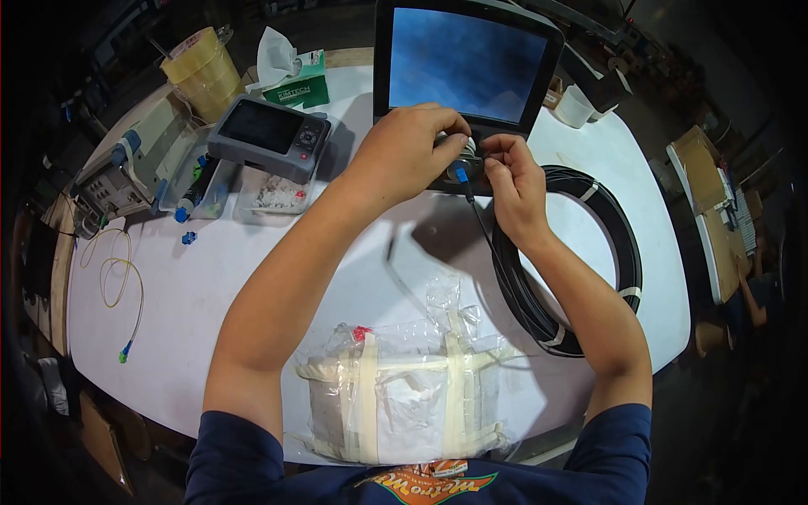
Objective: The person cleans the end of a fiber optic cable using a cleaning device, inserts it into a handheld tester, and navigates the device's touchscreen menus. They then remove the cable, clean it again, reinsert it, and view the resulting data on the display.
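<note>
In front of a device with a lit bluish screen (pixel 467 63), both my hands work close together. My left hand (pixel 417 147) curls its fingers and thumb over a round metallic fitting (pixel 465 150) on the device's front. My right hand (pixel 517 177) is closed beside the fitting, thumb against fingers; whatever it pinches is too small to make out. Between the hands a blue fiber-optic connector (pixel 461 175) sits at the fitting. From it a black cable (pixel 481 220) runs down to a coiled black cable (pixel 627 244) on the table by my right forearm.
A taped clear plastic bag (pixel 408 404) lies near my body. On the left are a grey handheld tester (pixel 265 135), a plastic tub (pixel 278 194), tape rolls (pixel 202 71), a tissue box (pixel 303 82) and a thin yellow fiber cord (pixel 139 286). Another person's arm (pixel 749 290) shows far right.
</note>
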